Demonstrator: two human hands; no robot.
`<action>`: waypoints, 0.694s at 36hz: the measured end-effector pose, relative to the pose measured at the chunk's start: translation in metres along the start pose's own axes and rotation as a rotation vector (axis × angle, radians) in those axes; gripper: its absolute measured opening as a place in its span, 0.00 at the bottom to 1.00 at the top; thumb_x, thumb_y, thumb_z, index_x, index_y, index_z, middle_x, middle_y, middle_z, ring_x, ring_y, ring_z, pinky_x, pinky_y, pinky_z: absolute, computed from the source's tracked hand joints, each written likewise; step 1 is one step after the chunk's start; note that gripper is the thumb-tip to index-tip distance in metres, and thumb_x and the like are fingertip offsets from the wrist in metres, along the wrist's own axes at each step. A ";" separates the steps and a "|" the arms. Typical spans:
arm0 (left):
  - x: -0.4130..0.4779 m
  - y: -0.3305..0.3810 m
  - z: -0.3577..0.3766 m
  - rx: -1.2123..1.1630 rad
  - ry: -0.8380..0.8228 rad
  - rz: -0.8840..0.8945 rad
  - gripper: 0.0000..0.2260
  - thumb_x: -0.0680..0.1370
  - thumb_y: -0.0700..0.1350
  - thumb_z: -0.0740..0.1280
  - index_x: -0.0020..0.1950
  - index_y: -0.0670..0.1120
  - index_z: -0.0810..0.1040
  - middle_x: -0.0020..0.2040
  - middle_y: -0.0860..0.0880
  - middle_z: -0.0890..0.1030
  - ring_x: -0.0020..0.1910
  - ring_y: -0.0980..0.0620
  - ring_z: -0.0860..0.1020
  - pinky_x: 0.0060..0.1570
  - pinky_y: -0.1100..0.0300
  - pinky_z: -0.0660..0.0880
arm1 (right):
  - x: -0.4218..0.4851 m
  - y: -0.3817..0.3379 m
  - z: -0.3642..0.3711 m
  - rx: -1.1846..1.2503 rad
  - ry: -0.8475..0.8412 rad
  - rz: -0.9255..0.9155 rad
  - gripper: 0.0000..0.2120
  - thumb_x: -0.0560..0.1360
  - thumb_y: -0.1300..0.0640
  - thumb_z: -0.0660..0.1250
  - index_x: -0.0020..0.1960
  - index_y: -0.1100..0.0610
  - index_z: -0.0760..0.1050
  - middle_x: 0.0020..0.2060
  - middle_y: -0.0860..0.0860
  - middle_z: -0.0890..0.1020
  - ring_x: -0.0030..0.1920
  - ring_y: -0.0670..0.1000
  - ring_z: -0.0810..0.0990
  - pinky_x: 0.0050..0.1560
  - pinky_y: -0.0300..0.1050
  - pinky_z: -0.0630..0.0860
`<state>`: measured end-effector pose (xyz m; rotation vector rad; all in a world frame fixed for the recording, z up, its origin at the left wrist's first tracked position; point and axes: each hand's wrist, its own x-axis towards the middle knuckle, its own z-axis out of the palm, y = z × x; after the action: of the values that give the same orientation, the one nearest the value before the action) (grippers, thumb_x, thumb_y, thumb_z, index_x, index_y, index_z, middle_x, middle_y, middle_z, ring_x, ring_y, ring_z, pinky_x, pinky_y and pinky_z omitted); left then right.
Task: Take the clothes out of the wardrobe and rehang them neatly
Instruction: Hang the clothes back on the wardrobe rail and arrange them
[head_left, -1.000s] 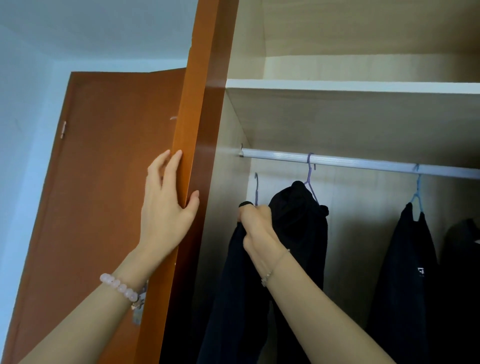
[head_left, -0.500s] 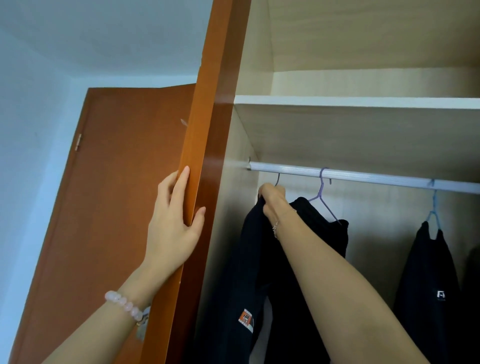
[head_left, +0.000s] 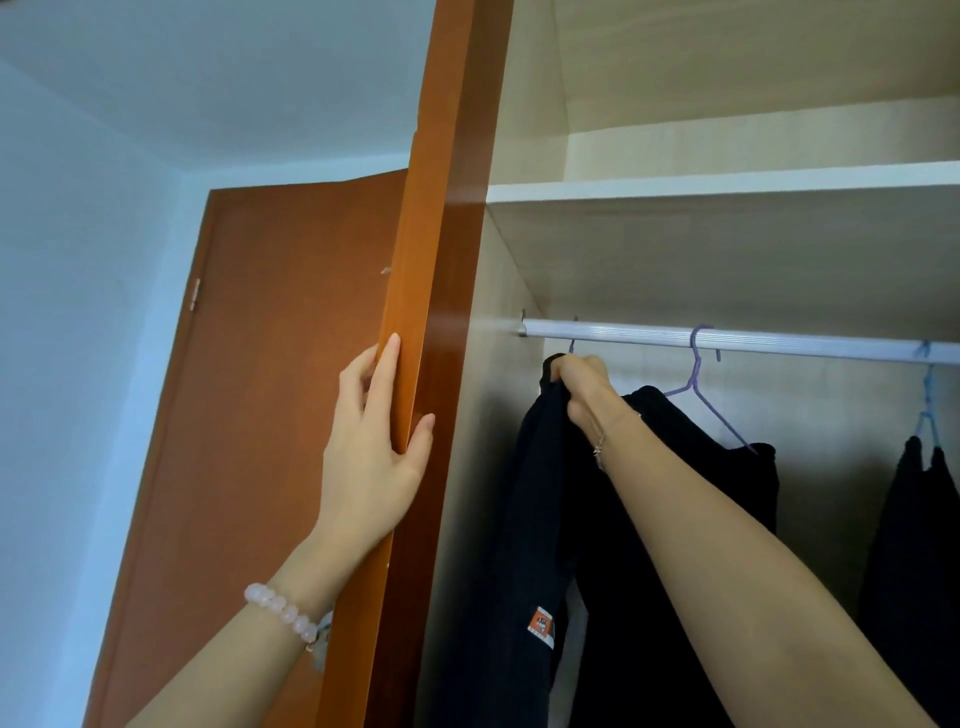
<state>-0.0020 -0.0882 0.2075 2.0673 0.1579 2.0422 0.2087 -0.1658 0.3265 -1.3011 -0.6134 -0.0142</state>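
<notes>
A dark jacket (head_left: 524, 519) at the frame's centre is pinched at its collar by the right hand (head_left: 582, 387), just under the rail (head_left: 779, 340); hooking or unhooking cannot be told. The door edge (head_left: 415, 322) is clasped by the left hand (head_left: 374, 447), fingers pressed together. Next, the hook must be guided at the rail. Other dark clothes (head_left: 914, 545) hang in the wardrobe at right.

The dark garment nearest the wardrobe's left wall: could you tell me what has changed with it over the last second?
The right hand raised the dark garment, on its hanger, towards the silver rail. The left hand still grips the orange wardrobe door.
</notes>
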 end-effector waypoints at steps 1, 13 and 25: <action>0.000 0.000 0.000 0.003 -0.001 0.001 0.32 0.76 0.48 0.66 0.77 0.52 0.53 0.73 0.51 0.59 0.58 0.71 0.58 0.45 0.77 0.64 | 0.001 -0.003 -0.001 0.000 -0.005 -0.010 0.17 0.65 0.71 0.56 0.52 0.59 0.65 0.37 0.58 0.70 0.40 0.56 0.70 0.34 0.42 0.67; 0.000 0.001 0.001 0.023 0.006 -0.005 0.32 0.77 0.48 0.65 0.77 0.52 0.53 0.73 0.51 0.59 0.61 0.69 0.57 0.47 0.77 0.64 | -0.016 -0.005 0.000 0.028 -0.007 -0.081 0.11 0.67 0.70 0.55 0.47 0.59 0.66 0.36 0.55 0.68 0.37 0.53 0.67 0.32 0.40 0.63; -0.003 0.010 -0.003 0.078 0.003 -0.039 0.32 0.77 0.47 0.65 0.77 0.50 0.53 0.74 0.48 0.60 0.64 0.55 0.67 0.51 0.64 0.70 | -0.068 0.001 -0.042 0.056 -0.222 -0.050 0.07 0.76 0.57 0.61 0.46 0.60 0.74 0.42 0.58 0.76 0.43 0.55 0.75 0.43 0.46 0.72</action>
<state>-0.0055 -0.0985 0.2074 2.0896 0.2803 2.0474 0.1696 -0.2257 0.2910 -1.2421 -0.8306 0.1071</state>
